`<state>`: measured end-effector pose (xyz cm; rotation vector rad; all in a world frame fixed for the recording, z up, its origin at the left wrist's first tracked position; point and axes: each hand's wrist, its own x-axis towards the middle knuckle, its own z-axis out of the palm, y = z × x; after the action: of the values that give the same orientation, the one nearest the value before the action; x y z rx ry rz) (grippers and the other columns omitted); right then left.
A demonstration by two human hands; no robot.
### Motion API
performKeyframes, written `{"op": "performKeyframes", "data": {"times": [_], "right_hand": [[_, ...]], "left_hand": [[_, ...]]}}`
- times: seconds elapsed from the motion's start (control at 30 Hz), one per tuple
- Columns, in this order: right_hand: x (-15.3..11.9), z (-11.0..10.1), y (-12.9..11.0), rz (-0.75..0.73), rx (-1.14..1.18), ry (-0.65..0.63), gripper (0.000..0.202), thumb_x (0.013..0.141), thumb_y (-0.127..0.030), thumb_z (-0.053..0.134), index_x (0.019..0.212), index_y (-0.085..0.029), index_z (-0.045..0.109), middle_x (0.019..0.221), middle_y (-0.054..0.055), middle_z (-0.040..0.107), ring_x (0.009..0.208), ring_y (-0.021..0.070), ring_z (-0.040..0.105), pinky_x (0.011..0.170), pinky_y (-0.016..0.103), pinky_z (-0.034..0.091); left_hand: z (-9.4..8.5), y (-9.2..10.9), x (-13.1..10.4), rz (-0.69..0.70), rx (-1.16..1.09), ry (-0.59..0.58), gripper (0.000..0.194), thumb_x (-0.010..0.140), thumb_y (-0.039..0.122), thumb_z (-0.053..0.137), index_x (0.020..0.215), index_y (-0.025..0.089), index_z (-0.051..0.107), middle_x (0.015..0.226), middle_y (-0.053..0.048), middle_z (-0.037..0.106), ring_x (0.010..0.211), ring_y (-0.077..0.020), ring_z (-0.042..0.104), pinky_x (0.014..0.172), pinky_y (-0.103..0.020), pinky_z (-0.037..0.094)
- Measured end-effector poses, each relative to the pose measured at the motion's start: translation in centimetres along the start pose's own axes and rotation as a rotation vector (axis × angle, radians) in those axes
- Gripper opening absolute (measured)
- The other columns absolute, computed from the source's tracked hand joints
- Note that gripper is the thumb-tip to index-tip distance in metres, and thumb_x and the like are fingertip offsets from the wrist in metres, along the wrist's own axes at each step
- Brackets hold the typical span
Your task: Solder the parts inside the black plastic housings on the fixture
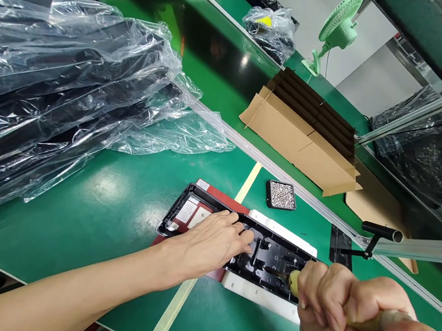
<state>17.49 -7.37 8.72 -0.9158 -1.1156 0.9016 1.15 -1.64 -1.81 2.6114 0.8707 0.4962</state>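
Note:
A long black plastic housing (274, 251) lies open side up in a red and white fixture (267, 296) on the green workbench. My left hand (213, 237) rests over the housing's middle, fingers bent and closed on it; the fingertips are partly hidden. In my right hand (359, 324), close to the camera, is an electric screwdriver (293, 282) with a yellowish nose, its bit pointing down into the housing. The fist hides most of its body. Small metal parts sit inside the housing. Beyond the fixture stands a small black tray (282, 195) full of screws.
Black parts in clear plastic bags (70, 78) are heaped at the left. A cardboard box with dark dividers (306, 134) stands on the belt behind the metal rail (234, 139). A black tubular holder (381, 233) juts from the right post. Farther back is a green fan (339, 30).

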Motion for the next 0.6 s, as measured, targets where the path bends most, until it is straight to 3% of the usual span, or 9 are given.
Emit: {"op": "performKeyframes", "data": {"times": [0.6], "right_hand": [[-0.22, 0.21, 0.15, 0.000, 0.020, 0.030, 0.049, 0.090, -0.051, 0.051, 0.059, -0.020, 0.029, 0.045, -0.007, 0.035, 0.038, 0.0062, 0.029, 0.039, 0.023, 0.033]], "left_hand": [[0.17, -0.06, -0.13, 0.007, -0.005, 0.006, 0.021, 0.106, 0.032, 0.049, 0.090, 0.020, 0.055, 0.078, -0.002, 0.060, 0.082, -0.0223, 0.055, 0.071, -0.036, 0.036]]}}
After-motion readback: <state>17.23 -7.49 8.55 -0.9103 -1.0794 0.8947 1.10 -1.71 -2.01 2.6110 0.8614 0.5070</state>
